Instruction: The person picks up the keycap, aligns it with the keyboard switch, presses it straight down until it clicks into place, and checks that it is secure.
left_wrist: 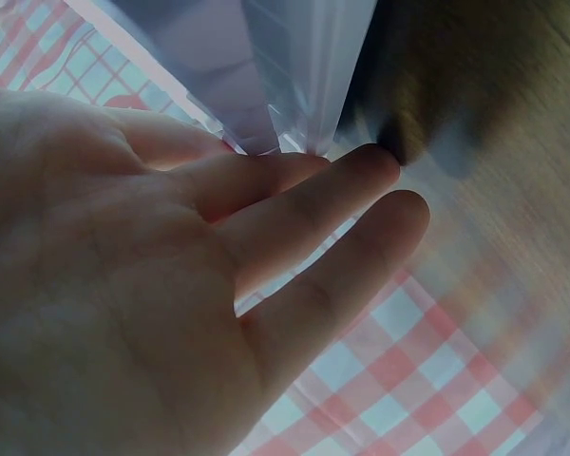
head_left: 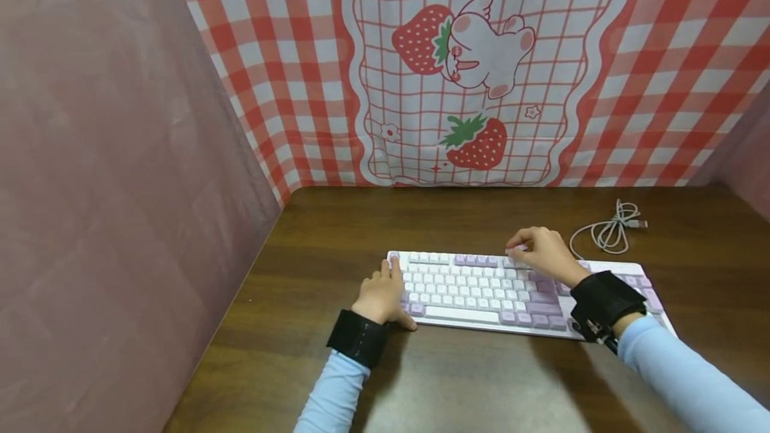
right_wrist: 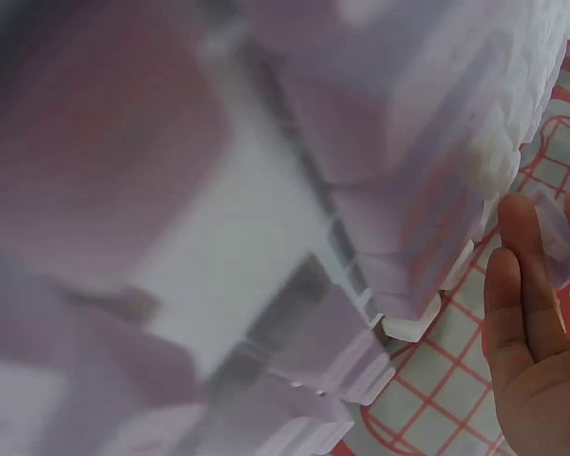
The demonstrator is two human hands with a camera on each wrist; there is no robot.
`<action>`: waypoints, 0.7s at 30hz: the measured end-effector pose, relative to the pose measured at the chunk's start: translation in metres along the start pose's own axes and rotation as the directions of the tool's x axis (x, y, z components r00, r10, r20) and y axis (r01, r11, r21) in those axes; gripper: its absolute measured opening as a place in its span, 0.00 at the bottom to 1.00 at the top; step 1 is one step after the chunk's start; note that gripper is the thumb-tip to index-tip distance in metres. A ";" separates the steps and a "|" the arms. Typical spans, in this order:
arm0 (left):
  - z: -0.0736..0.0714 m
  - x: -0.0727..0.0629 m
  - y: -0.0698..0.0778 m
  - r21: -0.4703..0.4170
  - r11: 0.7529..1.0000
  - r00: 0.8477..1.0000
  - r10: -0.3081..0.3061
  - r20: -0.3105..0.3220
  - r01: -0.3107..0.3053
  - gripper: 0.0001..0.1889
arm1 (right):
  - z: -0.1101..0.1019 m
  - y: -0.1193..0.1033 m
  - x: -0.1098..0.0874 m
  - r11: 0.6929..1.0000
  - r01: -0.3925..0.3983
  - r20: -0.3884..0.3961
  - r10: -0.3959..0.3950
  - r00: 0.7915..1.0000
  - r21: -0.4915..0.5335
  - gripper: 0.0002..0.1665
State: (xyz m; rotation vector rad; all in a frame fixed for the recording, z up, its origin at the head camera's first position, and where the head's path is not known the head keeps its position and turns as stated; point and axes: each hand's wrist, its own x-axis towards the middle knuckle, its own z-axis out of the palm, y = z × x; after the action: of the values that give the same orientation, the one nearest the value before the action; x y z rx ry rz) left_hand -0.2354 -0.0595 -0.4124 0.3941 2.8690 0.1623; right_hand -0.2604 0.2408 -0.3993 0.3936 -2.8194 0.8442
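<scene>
A white and lilac keyboard [head_left: 463,315] lies on the wooden table. My left hand [head_left: 380,294] touches its left end, fingers stretched toward the top corner and thumb by the front edge. In the left wrist view, the fingers of the left hand [left_wrist: 294,214] are fairly straight beside the keyboard's side [left_wrist: 313,76]. Above the top row, my right hand [head_left: 547,254] pinches a small lilac keycap [right_wrist: 559,245] between thumb and fingers. Lilac keys [right_wrist: 389,237] fill much of the right wrist view, partly blurred.
The keyboard's bundled white cable [head_left: 613,231] lies behind its right end, with the plug pointing right. Beyond the table's [head_left: 289,353] back edge hangs a red checked cloth [head_left: 283,52] with strawberry prints. A pink curtain [head_left: 108,186] hangs along the left.
</scene>
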 end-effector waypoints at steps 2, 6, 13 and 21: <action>0.000 0.000 0.000 -0.003 1.000 1.000 -0.002 0.004 0.002 0.67 | -0.001 0.000 -0.004 1.000 -0.014 0.006 0.014 1.000 0.017 0.04; 0.001 0.001 0.000 -0.013 1.000 1.000 -0.003 0.011 0.004 0.67 | -0.003 -0.004 -0.013 0.997 -0.023 0.007 0.023 1.000 0.079 0.10; 0.000 0.002 0.001 -0.011 1.000 1.000 0.011 0.006 -0.011 0.68 | -0.004 -0.015 -0.034 0.983 0.020 0.000 -0.020 1.000 0.184 0.12; -0.001 -0.001 0.007 0.053 0.999 1.000 -0.011 -0.004 0.012 0.65 | 0.000 -0.026 -0.055 0.982 0.046 -0.027 -0.042 0.999 0.183 0.09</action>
State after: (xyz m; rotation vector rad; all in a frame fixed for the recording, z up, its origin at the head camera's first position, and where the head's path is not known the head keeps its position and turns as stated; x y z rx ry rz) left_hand -0.2332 -0.0530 -0.4104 0.3876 2.8832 0.0851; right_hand -0.2001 0.2309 -0.3990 0.4668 -2.7093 1.0956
